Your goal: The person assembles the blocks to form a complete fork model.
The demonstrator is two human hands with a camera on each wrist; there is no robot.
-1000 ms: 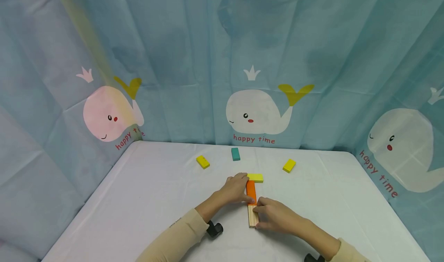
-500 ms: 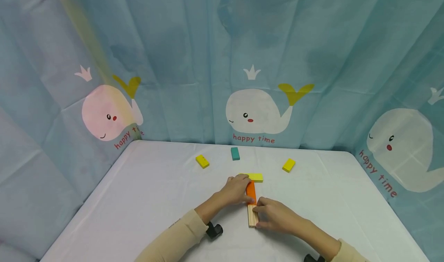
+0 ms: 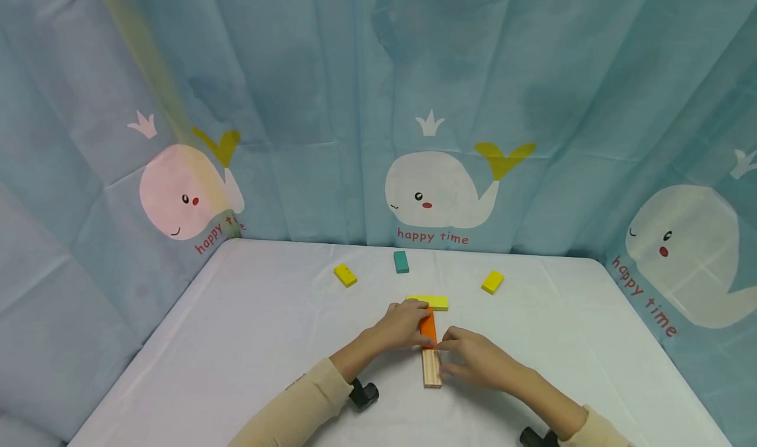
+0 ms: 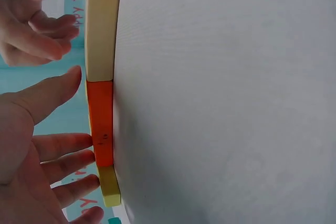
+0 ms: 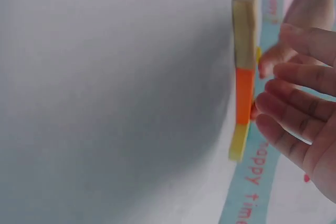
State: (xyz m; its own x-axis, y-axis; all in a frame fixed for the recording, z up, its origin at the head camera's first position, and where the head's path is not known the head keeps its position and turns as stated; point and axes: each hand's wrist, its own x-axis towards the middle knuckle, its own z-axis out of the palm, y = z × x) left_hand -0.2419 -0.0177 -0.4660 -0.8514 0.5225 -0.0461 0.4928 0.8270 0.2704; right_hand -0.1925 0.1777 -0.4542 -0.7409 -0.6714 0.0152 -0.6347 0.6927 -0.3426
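Three blocks lie end to end in front of me: a plain wooden block (image 3: 432, 369) nearest, an orange block (image 3: 427, 329) touching it, and a yellow block (image 3: 434, 302) set crosswise at the far end. My left hand (image 3: 403, 325) reaches over the orange block. In the left wrist view its fingertips (image 4: 86, 141) rest at the tops of the orange and yellow blocks, thumb held apart. To the right of the wooden block is my right hand (image 3: 481, 358), its fingers loose. The right wrist view shows that hand's fingers (image 5: 294, 98) extended, with nothing held.
Farther back on the white-covered table (image 3: 284, 329) lie a yellow block (image 3: 345, 275), a teal block (image 3: 401, 261) and another yellow block (image 3: 493, 282). A blue curtain (image 3: 331, 105) with printed whales stands behind the table.
My right hand has let go of the wooden block and lifted slightly away from it. My left fingers have slid a little off the crosswise yellow block, showing more of it.
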